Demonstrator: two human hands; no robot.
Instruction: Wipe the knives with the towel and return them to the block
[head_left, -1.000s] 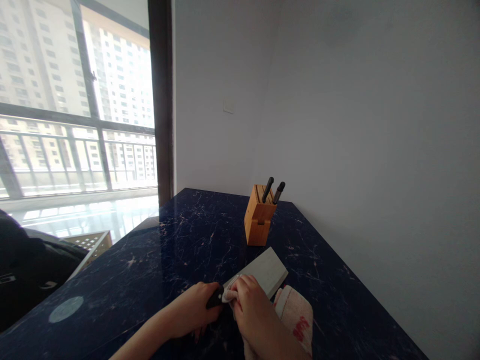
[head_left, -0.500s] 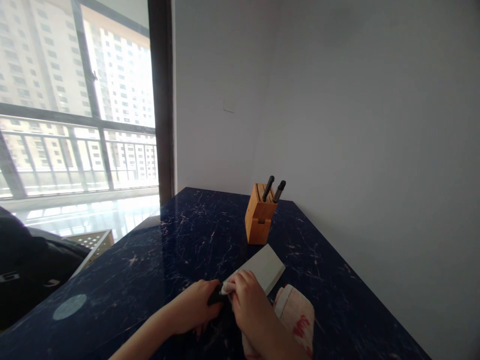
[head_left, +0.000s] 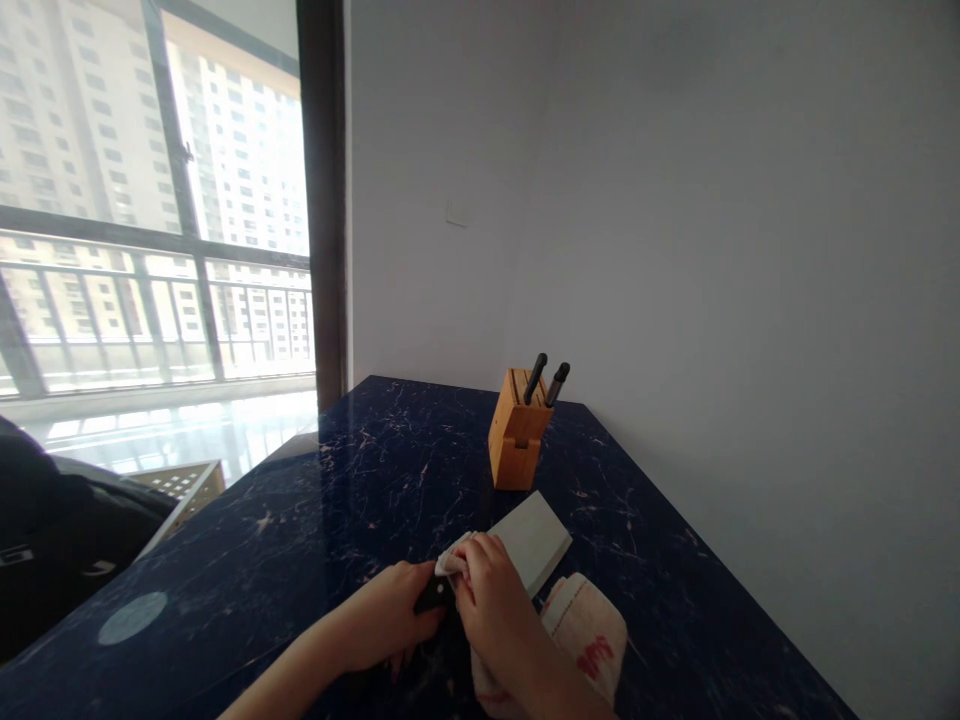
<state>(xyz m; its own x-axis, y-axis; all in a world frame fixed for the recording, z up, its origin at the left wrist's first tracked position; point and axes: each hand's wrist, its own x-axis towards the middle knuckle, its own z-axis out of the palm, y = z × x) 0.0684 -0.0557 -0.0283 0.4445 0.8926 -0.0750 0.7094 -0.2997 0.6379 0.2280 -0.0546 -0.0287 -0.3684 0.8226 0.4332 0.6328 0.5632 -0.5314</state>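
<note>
My left hand [head_left: 397,612] is closed around the black handle [head_left: 435,592] of a cleaver. The cleaver's broad pale blade [head_left: 534,535] points away and to the right, low over the dark table. In my right hand [head_left: 491,590] a light pinkish cloth [head_left: 589,630] is pinched over the blade near the handle. The rest of the cloth, with red marks, hangs to the right below my wrist. Part of the blade is hidden behind my right hand and the cloth.
Beyond the blade stands a wooden knife block [head_left: 517,435] with two dark-handled knives in it. The dark blue marbled table [head_left: 390,470] carries a pale round patch [head_left: 133,618] at left. A black item [head_left: 67,540] lies beside the table's left edge, and walls rise behind and to the right.
My right hand, with the cloth, has shifted slightly left along the blade toward the handle. The left hand keeps its hold, and the cleaver stays almost in place.
</note>
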